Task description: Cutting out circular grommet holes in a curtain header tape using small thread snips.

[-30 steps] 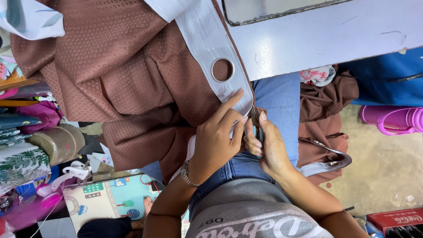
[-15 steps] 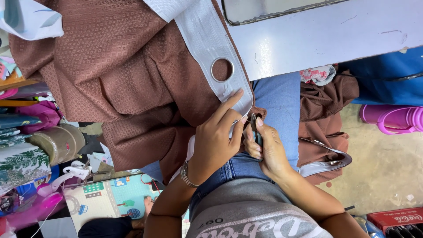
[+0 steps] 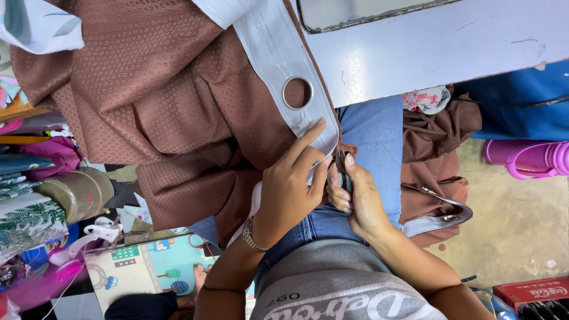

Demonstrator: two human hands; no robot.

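Brown curtain fabric (image 3: pixel 148 101), left hand (image 3: pixel 293 184) pinching its white eyelet tape (image 3: pixel 278 53), right hand (image 3: pixel 358 198) clamped on half-hidden snips (image 3: pixel 341 167)

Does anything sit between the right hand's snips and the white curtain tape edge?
Nothing visible does. The right hand holds small snips right at the end of the white tape, which the left hand pinches on the brown curtain.

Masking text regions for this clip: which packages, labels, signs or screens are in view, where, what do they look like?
Red crate: bottom right corner on the floor, rectangular, red with white lettering on its side.
Printed mat or board: bottom left, flat rectangle, pale teal and cream with small cartoon pictures.
Grey shirt print: bottom centre, white lettering on grey cloth.
No screens or signs.
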